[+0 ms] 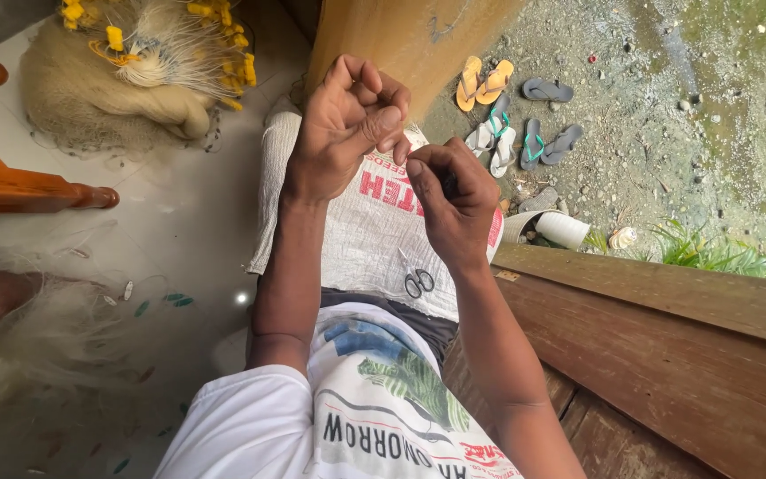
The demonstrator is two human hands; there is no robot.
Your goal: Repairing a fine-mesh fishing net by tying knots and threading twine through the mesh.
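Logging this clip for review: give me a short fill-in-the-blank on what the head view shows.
1. A small pair of ____ lies on the woven sack below the right hand.
2. The left hand and right hand are raised with fingertips pinched ____.
3. The heaped fishing net at top left carries floats coloured ____.
4. Pairs of ____ lie on the gravel outside.

Missing: scissors; together; yellow; flip-flops

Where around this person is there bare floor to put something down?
Bare pale floor lies between the heaped net with yellow floats, the wooden furniture leg and the woven sack. Crowded: loose netting lower left, scissors on the sack, sandals outside.
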